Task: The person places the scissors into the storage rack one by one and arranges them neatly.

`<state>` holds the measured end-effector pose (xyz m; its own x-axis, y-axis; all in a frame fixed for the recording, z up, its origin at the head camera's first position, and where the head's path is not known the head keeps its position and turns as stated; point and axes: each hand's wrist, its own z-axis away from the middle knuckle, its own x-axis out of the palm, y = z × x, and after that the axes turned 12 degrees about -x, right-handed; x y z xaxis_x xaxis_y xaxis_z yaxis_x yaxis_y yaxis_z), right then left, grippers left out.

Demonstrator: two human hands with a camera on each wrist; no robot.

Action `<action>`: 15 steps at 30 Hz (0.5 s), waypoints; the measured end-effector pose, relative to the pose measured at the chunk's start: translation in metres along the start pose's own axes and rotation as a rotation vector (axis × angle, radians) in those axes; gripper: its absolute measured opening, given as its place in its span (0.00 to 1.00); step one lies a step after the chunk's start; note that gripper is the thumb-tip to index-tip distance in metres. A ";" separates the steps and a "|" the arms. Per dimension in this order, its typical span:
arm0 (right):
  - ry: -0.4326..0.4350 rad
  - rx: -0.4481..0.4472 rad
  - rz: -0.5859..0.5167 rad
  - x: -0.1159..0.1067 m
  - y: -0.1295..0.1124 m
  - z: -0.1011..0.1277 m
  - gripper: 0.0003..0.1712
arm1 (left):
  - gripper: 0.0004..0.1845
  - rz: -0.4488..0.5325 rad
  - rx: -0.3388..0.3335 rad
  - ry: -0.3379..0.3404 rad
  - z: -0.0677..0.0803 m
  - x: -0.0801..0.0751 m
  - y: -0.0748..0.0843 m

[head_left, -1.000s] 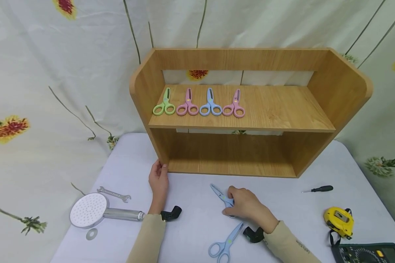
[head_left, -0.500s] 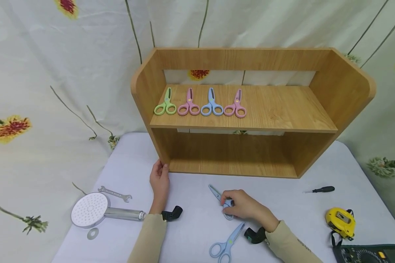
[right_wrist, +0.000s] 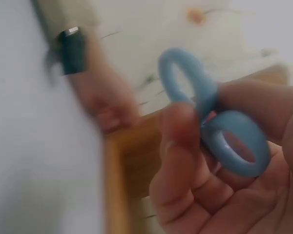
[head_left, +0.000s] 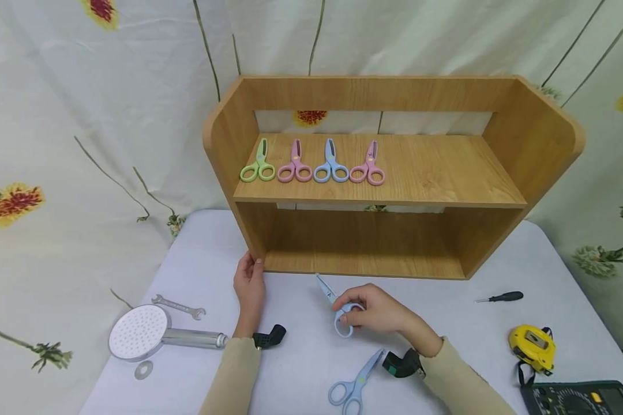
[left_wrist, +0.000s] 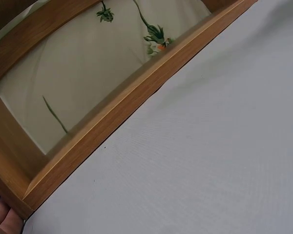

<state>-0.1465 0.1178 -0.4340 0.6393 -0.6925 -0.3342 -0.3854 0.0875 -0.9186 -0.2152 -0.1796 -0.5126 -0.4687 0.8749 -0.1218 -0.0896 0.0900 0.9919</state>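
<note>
- Right hand (head_left: 376, 309): narrow, pinching one pair of blue scissors (head_left: 328, 291) by the handle rings over the middle of the tabletop (head_left: 297, 369), just in front of the wooden shelf (head_left: 446, 173). Gripping there leaves the blades free, pointing forward and away from the palm.
- Left hand (head_left: 249, 288): touching the shelf's lower left front corner, likely to steady it; I cannot tell whether the fingers clasp it.
- Second blue scissors (head_left: 362, 377): lying nearer the person, apart from the right hand but within easy reach.
- Shelved scissors (head_left: 258, 168): green, pink, blue, pink, rings along the upper board's front edge, blades toward the back; the shared direction probably keeps handles easy to take.
- Showerhead (head_left: 139, 332), wrench (head_left: 179, 306) and washer (head_left: 143, 370) sit by the tabletop's left edge; screwdriver (head_left: 506, 297), tape measure (head_left: 533, 349) and multimeter (head_left: 576, 397) toward its right edge, presumably out of the hands' way.
</note>
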 end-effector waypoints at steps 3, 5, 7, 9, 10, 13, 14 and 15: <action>0.026 -0.097 0.019 -0.020 -0.035 -0.005 0.13 | 0.21 0.004 -0.003 -0.002 0.004 0.000 0.004; 0.049 -0.174 0.063 -0.035 -0.061 -0.009 0.12 | 0.21 0.010 0.003 0.003 0.005 0.001 0.004; 0.094 -0.232 0.119 -0.052 -0.085 -0.012 0.12 | 0.21 0.022 0.001 0.002 0.006 0.001 0.006; 0.158 -0.245 0.192 -0.070 -0.106 -0.014 0.12 | 0.20 0.020 0.004 0.007 0.003 0.002 0.002; 0.193 -0.226 0.225 -0.079 -0.115 -0.015 0.12 | 0.20 0.018 0.005 0.014 0.003 0.003 0.002; 0.308 -0.162 0.306 -0.111 -0.133 -0.023 0.13 | 0.20 0.013 0.014 0.027 0.002 0.003 0.002; 0.345 -0.143 0.312 -0.122 -0.136 -0.027 0.14 | 0.20 0.010 0.015 0.030 0.002 0.003 0.002; 0.377 -0.124 0.326 -0.133 -0.137 -0.030 0.15 | 0.20 0.010 0.015 0.029 0.001 0.002 0.002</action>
<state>-0.1988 0.1768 -0.2571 0.1970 -0.8556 -0.4786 -0.6151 0.2722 -0.7400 -0.2153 -0.1767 -0.5107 -0.4953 0.8614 -0.1129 -0.0715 0.0891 0.9935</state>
